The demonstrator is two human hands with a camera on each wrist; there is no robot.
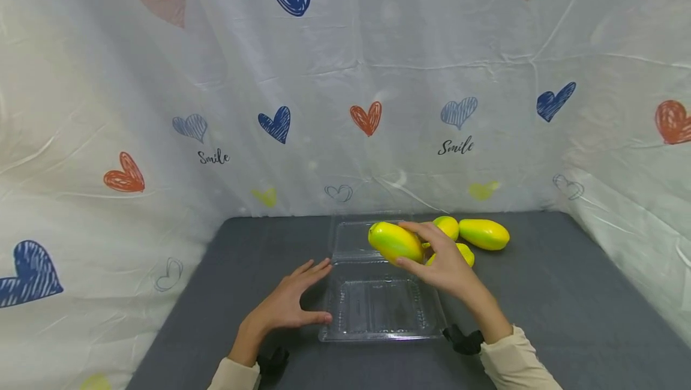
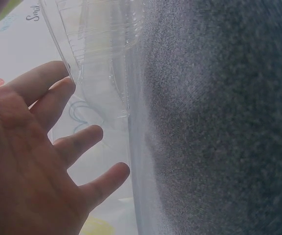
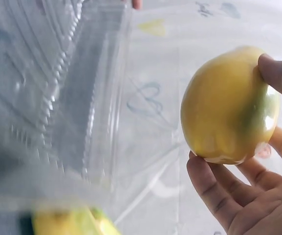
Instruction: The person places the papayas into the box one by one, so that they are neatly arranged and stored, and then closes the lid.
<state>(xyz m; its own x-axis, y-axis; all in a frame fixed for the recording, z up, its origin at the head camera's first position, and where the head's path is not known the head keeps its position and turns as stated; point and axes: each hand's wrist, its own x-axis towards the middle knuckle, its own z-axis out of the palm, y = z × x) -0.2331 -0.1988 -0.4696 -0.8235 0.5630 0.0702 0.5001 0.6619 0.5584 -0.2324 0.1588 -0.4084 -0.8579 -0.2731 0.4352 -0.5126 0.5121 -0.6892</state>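
In the head view my right hand (image 1: 445, 261) holds an oblong yellow-green fruit (image 1: 396, 242), smooth and glossy, above the clear plastic clamshell box (image 1: 378, 309). The right wrist view shows the thumb on one side of the fruit (image 3: 226, 105) and fingertips on the other. My left hand (image 1: 288, 300) holds nothing; its fingers are spread beside the box's left edge. Seen from the left wrist, two fingertips of the left hand (image 2: 33, 147) are right at the rim of the clear plastic (image 2: 106, 54). The box lies unfolded, lid (image 1: 351, 237) to the back.
Behind the right hand, several similar fruits lie on the dark grey table (image 1: 550, 300), including one fruit (image 1: 484, 234) farthest right and another fruit (image 1: 465, 254) partly hidden by the hand. A white curtain (image 1: 324, 78) printed with hearts hangs along the table's back edge and sides.
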